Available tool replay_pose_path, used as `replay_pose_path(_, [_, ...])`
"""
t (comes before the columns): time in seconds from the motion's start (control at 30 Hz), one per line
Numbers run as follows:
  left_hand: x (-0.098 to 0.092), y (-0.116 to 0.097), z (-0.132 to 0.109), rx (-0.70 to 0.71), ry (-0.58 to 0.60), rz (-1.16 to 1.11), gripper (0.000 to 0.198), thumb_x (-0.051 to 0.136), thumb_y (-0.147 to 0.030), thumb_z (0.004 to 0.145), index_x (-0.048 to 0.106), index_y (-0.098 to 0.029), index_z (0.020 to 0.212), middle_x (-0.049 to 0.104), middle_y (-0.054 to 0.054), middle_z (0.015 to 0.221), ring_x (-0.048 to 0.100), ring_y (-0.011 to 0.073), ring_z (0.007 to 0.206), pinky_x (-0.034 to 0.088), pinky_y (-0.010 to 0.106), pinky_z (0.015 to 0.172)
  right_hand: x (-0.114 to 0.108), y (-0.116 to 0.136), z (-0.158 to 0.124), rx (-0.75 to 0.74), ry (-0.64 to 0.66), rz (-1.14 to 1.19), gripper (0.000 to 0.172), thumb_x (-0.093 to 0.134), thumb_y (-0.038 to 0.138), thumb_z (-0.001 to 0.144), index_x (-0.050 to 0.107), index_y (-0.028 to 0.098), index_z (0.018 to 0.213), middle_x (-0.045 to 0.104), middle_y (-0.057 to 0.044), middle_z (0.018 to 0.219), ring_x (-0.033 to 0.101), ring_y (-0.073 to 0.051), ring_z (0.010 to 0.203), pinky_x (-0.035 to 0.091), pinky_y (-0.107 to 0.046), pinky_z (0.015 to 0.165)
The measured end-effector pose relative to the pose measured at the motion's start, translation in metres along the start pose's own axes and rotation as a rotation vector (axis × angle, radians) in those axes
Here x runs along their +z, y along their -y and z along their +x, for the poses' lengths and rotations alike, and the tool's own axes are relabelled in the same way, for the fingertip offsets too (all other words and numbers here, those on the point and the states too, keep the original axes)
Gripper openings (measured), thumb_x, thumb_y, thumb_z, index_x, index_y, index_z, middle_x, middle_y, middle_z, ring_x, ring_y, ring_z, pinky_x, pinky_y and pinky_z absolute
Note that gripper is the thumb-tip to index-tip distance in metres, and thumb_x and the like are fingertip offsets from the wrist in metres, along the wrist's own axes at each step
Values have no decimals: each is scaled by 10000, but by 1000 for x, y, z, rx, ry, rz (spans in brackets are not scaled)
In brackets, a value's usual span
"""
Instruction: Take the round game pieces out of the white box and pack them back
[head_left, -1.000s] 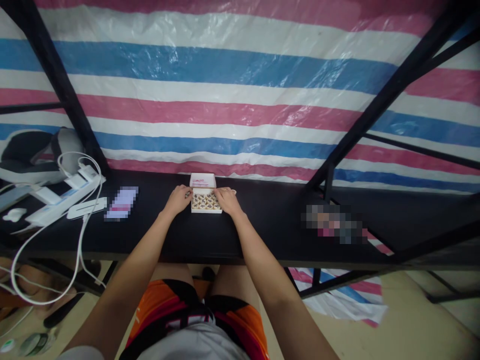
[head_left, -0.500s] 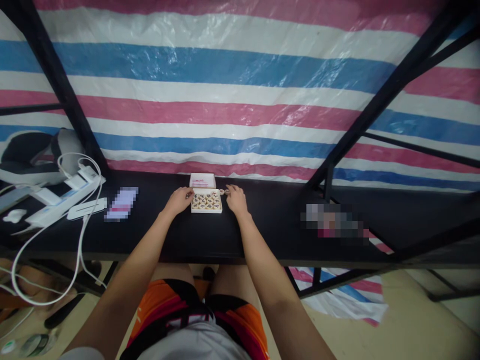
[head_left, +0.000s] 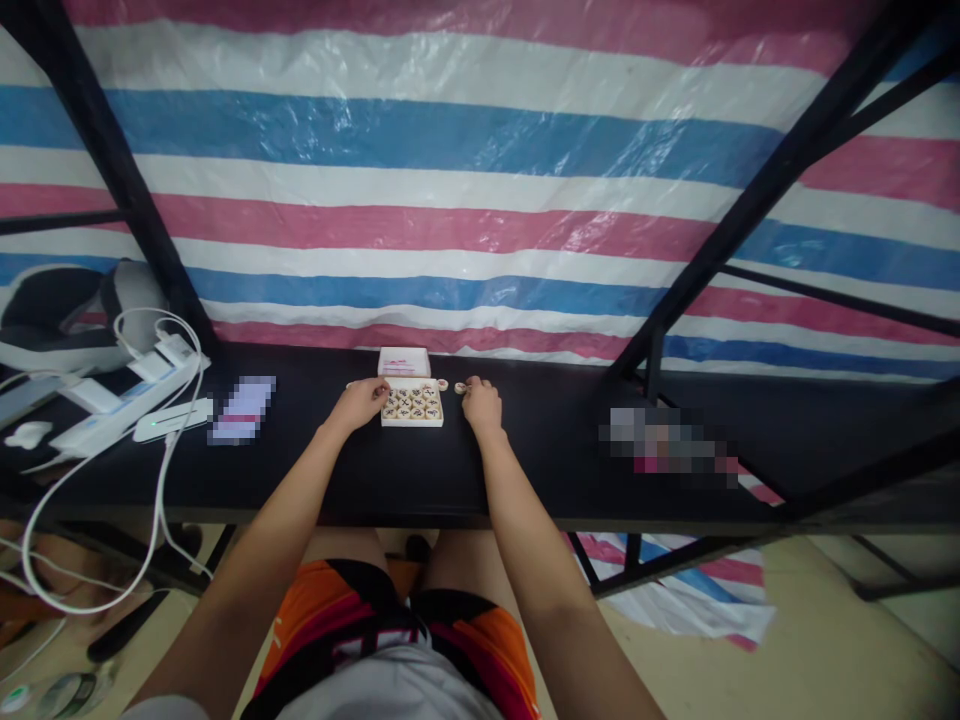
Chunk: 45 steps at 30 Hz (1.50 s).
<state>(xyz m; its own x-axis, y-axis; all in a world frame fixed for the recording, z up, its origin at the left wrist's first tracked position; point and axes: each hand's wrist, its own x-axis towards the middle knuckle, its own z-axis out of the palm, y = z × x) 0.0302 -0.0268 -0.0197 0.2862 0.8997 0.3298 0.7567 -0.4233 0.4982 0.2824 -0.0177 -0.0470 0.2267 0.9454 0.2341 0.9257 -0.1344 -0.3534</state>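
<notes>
Only got the head cam to go on from where I'm sitting, so here's the lot from that.

My left hand (head_left: 361, 405) is at the left side of the small white box (head_left: 412, 421), up by its back left corner. Fingers are curled inward with the tips right at the rim. There's a dark bit between them, but I honestly can't tell if I'm pinching something there or just steadying the box, or how wide the gap is.

My right hand (head_left: 482, 405) is clear of the box, just off its right side. Thumb and forefinger point at a loose round piece (head_left: 460, 389) and look to be touching its right edge. Can't tell from up here if they're closed on it. A second loose piece (head_left: 442, 385) sits between that one and the box, right by the box's back right corner.

The box sits on the black table (head_left: 555, 480), nearer the far edge than the near one, with rows of round pieces (head_left: 405, 404) inside showing dark characters. Its white lid (head_left: 403, 362) is just behind it, close to the table's far edge.
</notes>
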Motion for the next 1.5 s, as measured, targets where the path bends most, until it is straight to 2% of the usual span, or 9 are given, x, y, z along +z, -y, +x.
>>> replay_pose_path(0.13, [1, 3, 1, 2, 2, 5, 243, 483, -305, 820, 686, -200, 901, 691, 41, 782, 615, 180, 718, 435, 260, 672, -2, 0, 2, -4, -45, 106, 299, 427, 166, 886, 571, 162, 1148, 587, -139, 1096, 578, -222, 981, 431, -320, 840])
replay_pose_path(0.27, [3, 7, 2, 4, -17, 1, 243, 491, -314, 820, 685, -203, 916, 691, 43, 775, 617, 181, 705, 435, 263, 667, -4, 16, 8, -228, -154, 328, 261, 434, 168, 858, 589, 159, 1067, 611, -97, 1064, 573, -179, 972, 420, -276, 888])
replay_pose_path(0.4, [4, 9, 2, 5, -29, 2, 240, 491, -316, 824, 684, -205, 914, 687, 38, 759, 613, 178, 687, 424, 260, 648, -3, 44, 14, -432, -11, 351, 209, 481, 157, 826, 630, 185, 971, 649, -46, 1014, 587, -147, 923, 422, -233, 860])
replay_pose_path(0.57, [3, 8, 2, -5, -26, 9, 243, 487, -321, 827, 683, -204, 911, 680, 36, 742, 609, 176, 673, 416, 257, 635, -3, 65, 16, -533, 200, 113, 215, 506, 198, 850, 683, 208, 972, 696, -52, 966, 617, -169, 899, 413, -227, 801])
replay_pose_path(0.7, [3, 7, 1, -4, -22, 4, 239, 493, -325, 824, 682, -208, 911, 681, 35, 744, 609, 176, 680, 419, 257, 638, -8, 67, 11, -584, 221, -39, 304, 429, 314, 919, 709, 196, 936, 704, -91, 929, 617, -201, 911, 410, -252, 797])
replay_pose_path(0.93, [3, 5, 2, -4, -8, 4, 232, 491, -312, 828, 683, -205, 902, 693, 40, 782, 621, 182, 719, 436, 260, 668, -9, 55, 11, -572, 102, -34, 407, 299, 333, 978, 675, 179, 992, 679, -105, 998, 572, -201, 972, 390, -293, 876])
replay_pose_path(1.07, [3, 7, 2, 12, 3, 18, 256, 475, -320, 846, 680, -199, 940, 691, 46, 845, 619, 181, 756, 448, 269, 715, 0, 27, 15, -366, -61, 110, 390, 344, 176, 922, 556, 178, 1249, 603, -98, 1198, 536, -200, 1062, 386, -298, 932])
replay_pose_path(1.23, [9, 1, 2, 152, -15, 98, 373, 436, -400, 893, 657, -189, 1108, 626, 91, 1152, 564, 224, 1011, 422, 361, 921, 15, 0, 15, -313, 96, 106, 410, 455, 154, 835, 606, 229, 1209, 564, -65, 1262, 531, -211, 1092, 403, -311, 954])
replay_pose_path(1.5, [33, -24, 2, 312, 173, 200, 524, 297, -521, 941, 570, -223, 1274, 511, 62, 1381, 407, 238, 1285, 269, 409, 1078, 21, 6, 12, -265, 33, 63, 368, 457, 157, 842, 605, 203, 1176, 587, -93, 1171, 558, -228, 1015, 429, -322, 908])
